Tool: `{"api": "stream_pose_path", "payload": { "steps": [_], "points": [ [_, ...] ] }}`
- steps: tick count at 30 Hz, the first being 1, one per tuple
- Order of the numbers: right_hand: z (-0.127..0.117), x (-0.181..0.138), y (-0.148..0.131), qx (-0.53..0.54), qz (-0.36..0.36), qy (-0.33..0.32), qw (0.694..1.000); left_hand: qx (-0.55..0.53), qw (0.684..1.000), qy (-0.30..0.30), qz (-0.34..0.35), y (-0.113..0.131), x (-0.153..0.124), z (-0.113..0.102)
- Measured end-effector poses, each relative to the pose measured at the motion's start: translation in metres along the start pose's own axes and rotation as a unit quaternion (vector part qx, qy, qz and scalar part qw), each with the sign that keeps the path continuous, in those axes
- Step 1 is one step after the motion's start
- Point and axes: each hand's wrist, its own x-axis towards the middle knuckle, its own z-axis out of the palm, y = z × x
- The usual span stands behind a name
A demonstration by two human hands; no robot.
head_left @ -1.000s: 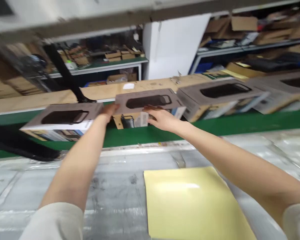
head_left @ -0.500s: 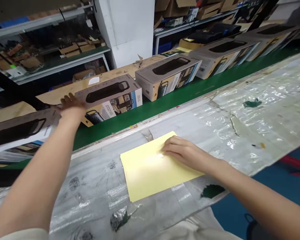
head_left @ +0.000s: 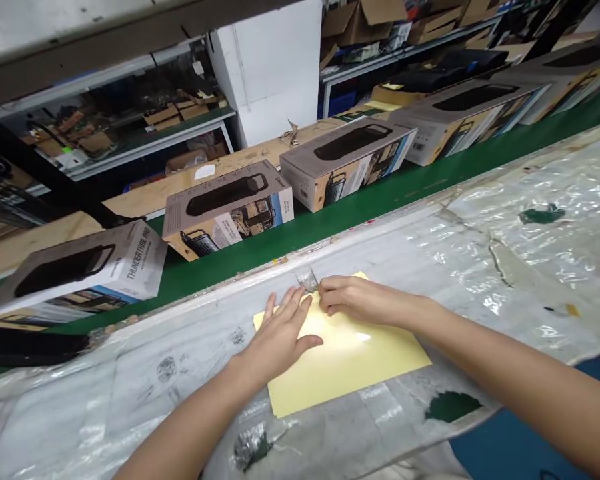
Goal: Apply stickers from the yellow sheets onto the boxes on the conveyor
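Note:
A glossy yellow sheet (head_left: 350, 370), seemingly part of a thin stack, lies on the plastic-covered table in front of me. My left hand (head_left: 280, 337) rests on its left part, fingers spread and pointing away from me. Close beside it, my right hand (head_left: 355, 298) is at the sheet's far edge with its fingers pinched together. Whatever those fingertips grip, if anything, is hidden. A loose flap of clear film (head_left: 307, 279) sticks up just beyond the fingers.
Printed speaker cartons stand in a row on the green belt (head_left: 260, 260) beyond the table, among them a white-ended carton (head_left: 140, 263) and a grey-topped carton (head_left: 230, 207). The clear plastic cover (head_left: 480, 253) is torn in places. Shelves and a white pillar (head_left: 275, 73) stand behind.
My left hand has come back from the cartons and now lies on the yellow sheet. My right hand's fingers are now at the sheet's far edge. The view has shifted slightly.

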Motion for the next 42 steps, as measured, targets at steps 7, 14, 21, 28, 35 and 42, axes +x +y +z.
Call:
{"api": "stream_pose_path", "payload": {
  "steps": [7,14,21,28,35,42],
  "points": [
    [0.007,-0.013,0.010,-0.004,-0.035,0.027,0.999,0.033,0.999,0.003,0.015,-0.002,0.002,0.002],
    [0.000,-0.011,-0.004,0.049,0.048,-0.004,0.998,0.085,0.993,0.065,0.043,-0.006,-0.001,0.021],
    [0.004,-0.009,-0.003,0.002,0.042,-0.044,0.998,0.077,0.988,0.116,0.069,-0.015,-0.004,0.034],
    [0.002,-0.014,-0.005,0.025,0.111,-0.065,0.991,0.057,0.986,0.137,0.071,-0.014,-0.007,0.035],
    [0.008,-0.018,0.002,0.105,0.141,-0.023,0.984,0.077,0.983,0.149,0.076,-0.013,-0.009,0.033],
    [-0.027,-0.035,0.029,0.274,0.212,0.100,0.933,0.186,0.944,0.224,0.155,-0.011,-0.003,0.016]
  ]
}}
